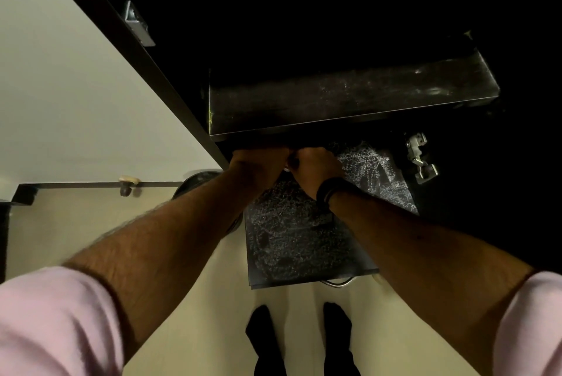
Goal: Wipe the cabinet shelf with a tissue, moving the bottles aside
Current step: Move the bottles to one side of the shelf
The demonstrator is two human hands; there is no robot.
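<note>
White tissue (287, 167) scrap shows between both hands; fingers hidden under dark shelf (349, 99), grip unclear.

Dim light falls on a pale floor (194, 254) and a cream wall (60, 86) beside the dark cabinet interior.

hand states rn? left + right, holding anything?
Left hand: fingers hidden under the upper shelf; cannot tell open or closed.
Right hand: curled, a white bit shows beside it, possibly tissue; grip cannot be told.
</note>
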